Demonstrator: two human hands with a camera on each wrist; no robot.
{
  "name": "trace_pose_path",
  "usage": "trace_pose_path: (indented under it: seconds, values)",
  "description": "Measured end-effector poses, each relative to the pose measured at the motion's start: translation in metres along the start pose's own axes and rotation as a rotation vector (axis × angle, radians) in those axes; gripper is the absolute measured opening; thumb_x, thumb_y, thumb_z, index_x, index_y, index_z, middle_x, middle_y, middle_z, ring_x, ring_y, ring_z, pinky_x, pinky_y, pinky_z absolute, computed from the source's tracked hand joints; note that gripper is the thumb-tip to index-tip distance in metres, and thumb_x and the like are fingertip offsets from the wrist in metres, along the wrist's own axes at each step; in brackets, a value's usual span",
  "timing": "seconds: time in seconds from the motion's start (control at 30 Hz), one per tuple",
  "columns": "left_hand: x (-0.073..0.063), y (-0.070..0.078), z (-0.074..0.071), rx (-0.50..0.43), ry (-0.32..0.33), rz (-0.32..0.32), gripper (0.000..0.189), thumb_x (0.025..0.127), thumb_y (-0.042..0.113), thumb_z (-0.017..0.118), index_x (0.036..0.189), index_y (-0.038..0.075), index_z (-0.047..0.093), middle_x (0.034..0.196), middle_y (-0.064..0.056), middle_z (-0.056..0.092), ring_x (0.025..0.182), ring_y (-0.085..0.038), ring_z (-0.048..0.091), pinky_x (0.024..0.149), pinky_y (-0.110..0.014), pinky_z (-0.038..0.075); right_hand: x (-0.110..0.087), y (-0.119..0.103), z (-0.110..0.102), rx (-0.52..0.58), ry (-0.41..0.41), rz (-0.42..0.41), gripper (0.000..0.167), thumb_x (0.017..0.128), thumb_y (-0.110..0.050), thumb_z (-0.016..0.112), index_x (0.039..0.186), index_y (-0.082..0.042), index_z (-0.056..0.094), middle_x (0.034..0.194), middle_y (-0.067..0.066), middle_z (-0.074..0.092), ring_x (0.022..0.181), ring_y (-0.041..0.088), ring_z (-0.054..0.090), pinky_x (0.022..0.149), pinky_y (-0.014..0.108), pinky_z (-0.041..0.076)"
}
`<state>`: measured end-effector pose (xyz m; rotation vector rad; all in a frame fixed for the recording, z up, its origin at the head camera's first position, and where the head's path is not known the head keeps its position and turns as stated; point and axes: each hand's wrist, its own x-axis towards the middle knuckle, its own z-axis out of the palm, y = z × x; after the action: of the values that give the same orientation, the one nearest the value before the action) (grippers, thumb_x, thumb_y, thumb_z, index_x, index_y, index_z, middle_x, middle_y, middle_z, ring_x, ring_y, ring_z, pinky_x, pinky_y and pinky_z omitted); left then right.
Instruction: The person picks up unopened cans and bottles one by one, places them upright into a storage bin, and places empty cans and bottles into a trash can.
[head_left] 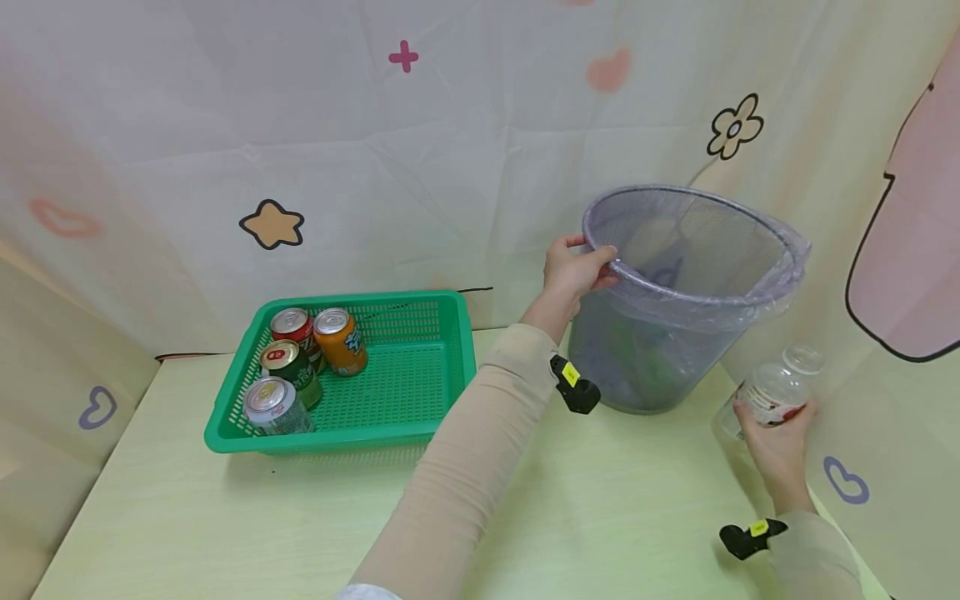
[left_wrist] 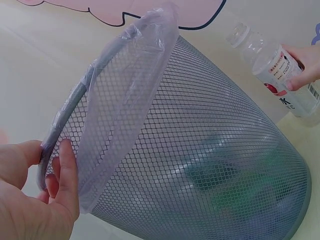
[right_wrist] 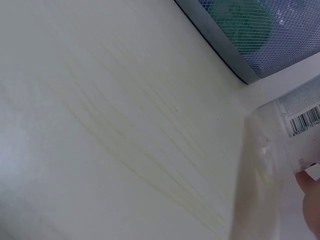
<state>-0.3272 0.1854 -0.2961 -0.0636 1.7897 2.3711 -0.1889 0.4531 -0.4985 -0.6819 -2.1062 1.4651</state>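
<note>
My left hand (head_left: 573,271) grips the rim of a grey mesh wastebasket (head_left: 637,358), thumb over the edge. A thin clear plastic liner (left_wrist: 127,90) is folded over that rim. The basket leans to the right in the head view, and greenish items (left_wrist: 240,185) show through its mesh near the bottom. To the right of the basket, my right hand (head_left: 780,442) holds a clear plastic bottle (head_left: 768,392) with a white and red label around its middle. In the right wrist view only the bottle's lower part (right_wrist: 270,135) and a bit of the hand appear.
A green plastic basket (head_left: 442,429) stands on the left of the pale table (head_left: 585,508). Inside it are several cans, among them an orange can (head_left: 341,342) and a silver can (head_left: 276,407). A patterned curtain (head_left: 360,167) hangs close behind and at both sides.
</note>
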Motion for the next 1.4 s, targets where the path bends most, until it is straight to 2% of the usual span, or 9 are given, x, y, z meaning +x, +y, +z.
trace_pose_path:
  seconds: [0.2, 0.43, 0.77, 1.07, 1.23, 1.4]
  values:
    - [0.0, 0.0, 0.0, 0.0, -0.004, 0.002, 0.036, 0.081, 0.007, 0.069, 0.112, 0.011, 0.049, 0.074, -0.007, 0.06, 0.058, -0.015, 0.061, 0.058, -0.024, 0.055, 0.002, -0.001, 0.003, 0.012, 0.005, 0.014, 0.082, 0.084, -0.025, 0.064, 0.141, -0.028, 0.005, 0.131, -0.001, 0.032, 0.125, 0.025, 0.033, 0.111, 0.041, 0.023]
    - [0.0, 0.0, 0.0, 0.002, -0.001, -0.006, 0.037, 0.081, 0.008, 0.069, 0.112, 0.011, 0.049, 0.074, -0.007, 0.06, 0.058, -0.015, 0.061, 0.058, -0.025, 0.055, 0.003, -0.001, 0.002, -0.025, 0.016, 0.048, 0.079, 0.084, -0.032, 0.064, 0.139, -0.03, 0.008, 0.126, -0.003, 0.035, 0.121, 0.024, 0.035, 0.107, 0.043, 0.027]
    - [0.0, 0.001, 0.0, -0.013, 0.003, -0.013, 0.037, 0.081, 0.007, 0.069, 0.112, 0.011, 0.049, 0.074, -0.007, 0.06, 0.058, -0.014, 0.061, 0.057, -0.025, 0.055, 0.003, -0.003, -0.004, -0.043, 0.012, 0.055, 0.077, 0.083, -0.033, 0.065, 0.137, -0.03, 0.009, 0.119, -0.011, 0.034, 0.117, 0.022, 0.036, 0.105, 0.041, 0.029]
    - [-0.002, 0.002, -0.001, -0.01, 0.004, -0.01, 0.036, 0.081, 0.007, 0.069, 0.112, 0.01, 0.05, 0.076, -0.008, 0.061, 0.06, -0.015, 0.062, 0.058, -0.025, 0.055, 0.001, -0.006, -0.005, -0.07, 0.037, -0.025, 0.072, 0.082, -0.026, 0.067, 0.134, -0.026, 0.017, 0.109, -0.016, 0.034, 0.099, 0.004, 0.039, 0.092, 0.028, 0.034]
    - [-0.002, 0.001, 0.0, -0.008, -0.003, -0.015, 0.036, 0.081, 0.007, 0.069, 0.112, 0.011, 0.05, 0.076, -0.008, 0.061, 0.06, -0.015, 0.062, 0.058, -0.025, 0.056, 0.0, -0.007, -0.009, -0.116, 0.02, -0.011, 0.073, 0.081, -0.028, 0.068, 0.133, -0.026, 0.017, 0.107, -0.015, 0.034, 0.092, 0.002, 0.039, 0.086, 0.028, 0.037]
    - [-0.001, 0.001, -0.001, -0.01, 0.001, -0.018, 0.036, 0.081, 0.007, 0.069, 0.111, 0.011, 0.05, 0.075, -0.008, 0.06, 0.06, -0.016, 0.062, 0.058, -0.026, 0.056, 0.0, -0.01, -0.013, -0.139, 0.012, 0.007, 0.076, 0.081, -0.03, 0.068, 0.135, -0.026, 0.015, 0.107, -0.015, 0.034, 0.092, 0.003, 0.039, 0.089, 0.032, 0.038]
